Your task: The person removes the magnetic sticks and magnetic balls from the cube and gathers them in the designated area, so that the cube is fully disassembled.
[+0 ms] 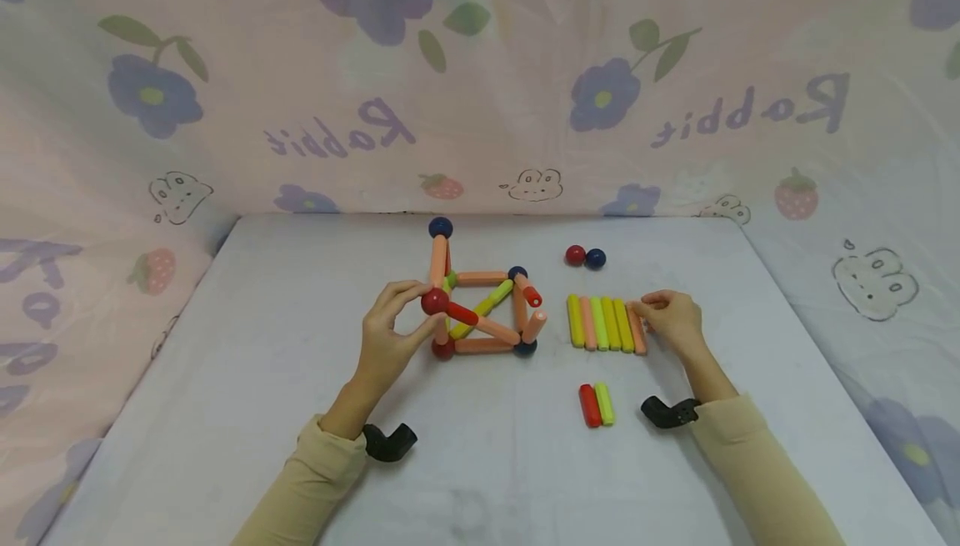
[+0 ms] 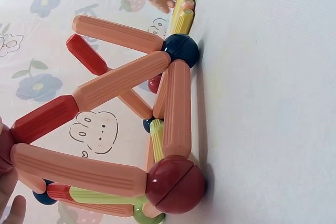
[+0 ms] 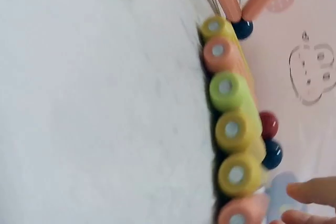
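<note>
In the head view, my left hand (image 1: 392, 331) holds a red ball (image 1: 435, 302) at the near upper corner of a magnetic stick-and-ball frame, with thumb and fingertips on its sides. Orange, red and yellow-green sticks join blue, red and green balls in this frame, which stands on the table. Two sticks jut free at its right side. My right hand (image 1: 673, 321) is at the right end of a row of magnetic sticks (image 1: 602, 323), fingertips right at the last orange stick (image 1: 637, 329). In the right wrist view, a gap shows between its fingertips (image 3: 299, 190).
A loose red ball (image 1: 575, 255) and blue ball (image 1: 596, 259) sit behind the row. Nearer lie a red stick (image 1: 590, 405) and a yellow-green stick (image 1: 604, 403). A patterned cloth (image 1: 480, 137) hangs behind the white table (image 1: 480, 479).
</note>
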A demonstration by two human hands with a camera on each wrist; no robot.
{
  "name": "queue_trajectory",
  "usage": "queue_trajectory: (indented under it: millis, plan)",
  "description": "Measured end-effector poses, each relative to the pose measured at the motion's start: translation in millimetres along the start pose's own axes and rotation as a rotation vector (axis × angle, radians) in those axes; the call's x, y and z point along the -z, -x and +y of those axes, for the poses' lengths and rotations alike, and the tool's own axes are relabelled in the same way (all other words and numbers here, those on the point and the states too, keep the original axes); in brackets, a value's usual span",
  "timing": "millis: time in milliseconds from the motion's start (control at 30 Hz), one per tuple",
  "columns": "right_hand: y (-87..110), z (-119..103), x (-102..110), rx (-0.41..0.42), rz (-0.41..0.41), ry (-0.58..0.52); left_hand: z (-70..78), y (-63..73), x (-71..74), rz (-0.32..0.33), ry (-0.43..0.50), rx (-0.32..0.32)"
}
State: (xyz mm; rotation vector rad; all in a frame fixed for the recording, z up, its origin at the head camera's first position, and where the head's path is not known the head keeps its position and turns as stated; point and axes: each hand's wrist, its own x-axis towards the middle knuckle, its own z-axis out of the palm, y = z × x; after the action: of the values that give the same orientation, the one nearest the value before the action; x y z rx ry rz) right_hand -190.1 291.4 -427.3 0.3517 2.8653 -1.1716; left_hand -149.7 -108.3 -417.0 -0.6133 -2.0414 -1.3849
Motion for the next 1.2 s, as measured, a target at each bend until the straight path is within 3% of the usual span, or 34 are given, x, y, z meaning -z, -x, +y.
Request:
queue_trajectory:
  millis: [67,133,200,333,467,800,1200]
  plan:
    - [10.4,-9,-1,0.089,0.053,0.035,0.5,0.1,-0.3,-0.004,0.006,0.001]
    - [20.9,-20,-6,0.177,0.046,0.030,0.7,0.2,-0.4,-0.006,0.007,0.003]
    - [29.8,-32,-14,0.258,-0.026,-0.022,1.0,0.2,-0.5,-0.004,0.005,0.005]
    - [42.9,-51,-38,0.357,-0.251,-0.128,1.2,0.1,-0.3,0.001,0.012,0.003]
    - [49.3,-62,-59,0.410,-0.363,-0.163,1.1,-0.1,-0.7,0.003,0.017,0.002]
    - [55.9,-70,-79,0.589,-0.333,-0.145,0.9,1.6,-0.5,0.006,0.014,0.008]
    - [54.2,-68,-82,0.590,-0.324,-0.123,-0.1,1.2,-0.9,0.000,0.002,0.021]
